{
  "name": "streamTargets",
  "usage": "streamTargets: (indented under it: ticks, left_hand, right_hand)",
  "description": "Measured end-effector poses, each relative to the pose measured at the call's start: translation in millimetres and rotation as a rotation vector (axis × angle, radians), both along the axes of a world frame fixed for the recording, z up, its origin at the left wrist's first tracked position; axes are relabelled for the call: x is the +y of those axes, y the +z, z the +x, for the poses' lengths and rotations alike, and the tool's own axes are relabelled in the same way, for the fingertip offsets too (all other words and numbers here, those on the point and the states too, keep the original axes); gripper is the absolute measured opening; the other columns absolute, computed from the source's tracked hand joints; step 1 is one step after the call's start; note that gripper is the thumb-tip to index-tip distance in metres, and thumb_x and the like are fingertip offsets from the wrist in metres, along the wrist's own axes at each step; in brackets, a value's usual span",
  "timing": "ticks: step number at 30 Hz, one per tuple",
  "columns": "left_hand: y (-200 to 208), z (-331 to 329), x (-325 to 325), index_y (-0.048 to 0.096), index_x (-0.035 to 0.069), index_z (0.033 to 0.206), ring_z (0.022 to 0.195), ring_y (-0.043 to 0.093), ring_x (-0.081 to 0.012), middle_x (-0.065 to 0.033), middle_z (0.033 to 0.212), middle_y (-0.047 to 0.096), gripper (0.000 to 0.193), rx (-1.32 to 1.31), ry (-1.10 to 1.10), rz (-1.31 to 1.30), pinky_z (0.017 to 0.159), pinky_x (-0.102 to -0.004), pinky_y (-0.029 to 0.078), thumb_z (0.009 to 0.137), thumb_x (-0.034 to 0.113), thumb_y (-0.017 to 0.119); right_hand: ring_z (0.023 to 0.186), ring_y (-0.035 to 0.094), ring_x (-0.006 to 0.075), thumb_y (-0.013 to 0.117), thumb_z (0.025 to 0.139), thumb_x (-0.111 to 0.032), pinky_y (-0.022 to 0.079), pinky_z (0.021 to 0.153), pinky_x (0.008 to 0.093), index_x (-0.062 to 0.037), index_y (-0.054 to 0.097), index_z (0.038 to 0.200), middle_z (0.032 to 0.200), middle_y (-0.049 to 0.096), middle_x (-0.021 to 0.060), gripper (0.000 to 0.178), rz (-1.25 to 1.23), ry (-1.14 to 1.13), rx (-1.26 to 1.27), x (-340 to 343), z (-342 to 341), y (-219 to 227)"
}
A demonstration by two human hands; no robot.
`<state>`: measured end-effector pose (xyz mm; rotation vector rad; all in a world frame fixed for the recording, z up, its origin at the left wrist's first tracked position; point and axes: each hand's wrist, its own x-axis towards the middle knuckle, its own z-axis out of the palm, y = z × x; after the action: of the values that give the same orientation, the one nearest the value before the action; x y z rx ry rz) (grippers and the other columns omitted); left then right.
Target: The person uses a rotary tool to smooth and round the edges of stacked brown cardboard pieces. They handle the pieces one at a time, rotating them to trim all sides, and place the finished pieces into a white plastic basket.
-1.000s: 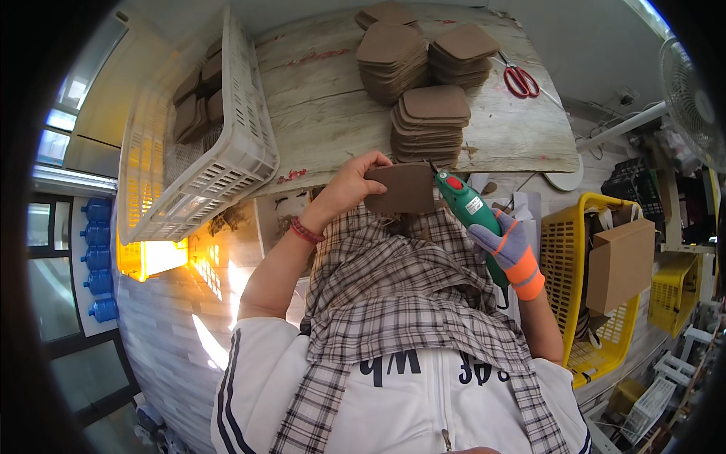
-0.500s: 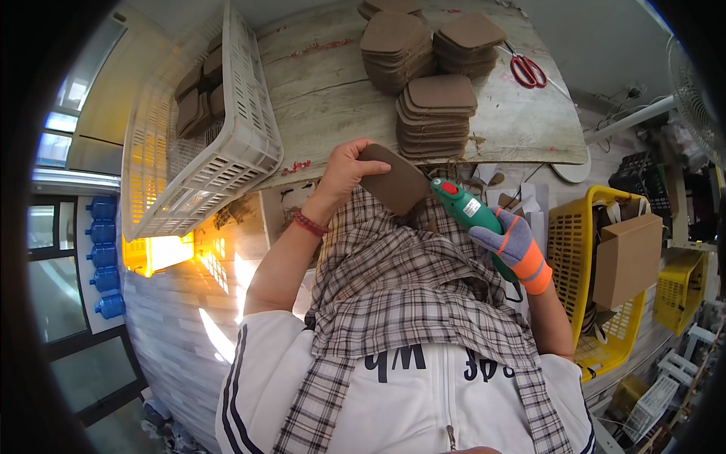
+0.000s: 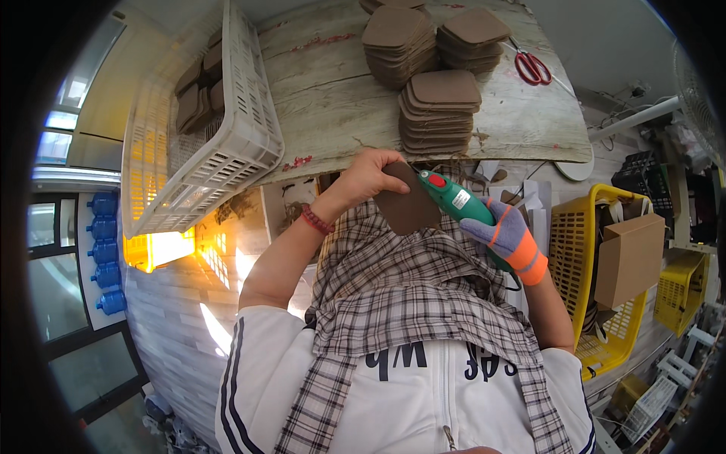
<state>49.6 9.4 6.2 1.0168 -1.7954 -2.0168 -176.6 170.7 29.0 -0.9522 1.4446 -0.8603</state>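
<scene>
Brown and flat, a rounded piece (image 3: 407,208) is at the centre of the frame, pinched between the thumb and fingers of the bare left hand (image 3: 370,178). Just to its right, the gloved right hand (image 3: 511,236) has its fingers wrapped around a green power tool (image 3: 456,200), nose at the piece's edge; whether they touch I cannot tell. Brown stacks (image 3: 440,121) crowd the table (image 3: 325,94) at upper centre, the nearest close beyond the hands. Red-handled scissors (image 3: 532,68) lie upper right, a white crate (image 3: 231,168) fills the upper left, and a yellow basket (image 3: 563,250) with a cardboard box (image 3: 629,261) stands at right.
</scene>
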Motion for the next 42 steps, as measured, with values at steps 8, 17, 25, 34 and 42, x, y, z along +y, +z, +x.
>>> streamTargets:
  ticks: [8,17,25,34,42]
  left_hand:
    - [-10,30,-36,0.058,0.0,0.103,0.083,0.059,-0.0118,-0.0053,0.093,0.063,0.027,0.18,0.369,-0.056,0.075,-0.0259,0.048,0.076,-0.002,0.064]
    - [-38,23,-80,0.052,0.001,0.116,0.092,0.056,-0.0301,-0.016,0.108,0.057,0.038,-0.536,0.643,-1.494,0.088,-0.0385,0.043,0.079,-0.002,0.057]
    - [10,-105,-103,0.042,0.005,0.13,0.117,0.048,-0.0333,-0.0169,0.13,0.048,0.053,-0.364,-0.075,-1.212,0.097,-0.0386,0.04,0.081,0.017,0.061]
    - [25,-115,-107,0.041,0.007,0.131,0.112,0.05,-0.0329,-0.0146,0.116,0.053,0.07,-0.496,-0.007,-1.099,0.095,-0.0409,0.04,0.071,0.021,0.073]
    - [3,-74,-79,0.055,0.005,0.092,0.084,0.055,-0.0207,-0.0055,0.093,0.055,0.032,0.002,0.425,-1.092,0.075,-0.0352,0.046,0.069,0.009,0.076]
  right_hand:
    - [0.058,0.052,0.0041,0.071,0.081,-0.026,0.042,0.052,0.0202,0.0002,0.059,0.104,0.072,0.06,-0.0004,0.037,-0.088,-0.108,0.009,-10,0,-13]
    - [0.055,0.055,0.0071,0.071,0.08,-0.027,0.043,0.05,0.0213,0.0018,0.058,0.1,0.068,0.061,0.0028,0.037,-0.038,-0.262,0.022,18,-27,-35]
    - [0.057,0.053,0.0078,0.072,0.08,-0.028,0.042,0.051,0.0238,0.0018,0.06,0.096,0.068,0.059,0.0034,0.036,-0.057,-0.3,0.076,31,-25,-50]
    - [0.057,0.055,0.0094,0.073,0.078,-0.027,0.043,0.051,0.0256,0.0012,0.058,0.098,0.069,0.06,0.0047,0.037,-0.08,-0.296,0.132,37,-30,-60]
    - [0.056,0.055,0.0077,0.072,0.08,-0.026,0.042,0.05,0.0232,0.0002,0.059,0.098,0.066,0.06,0.0025,0.035,-0.082,-0.35,0.06,25,-22,-45]
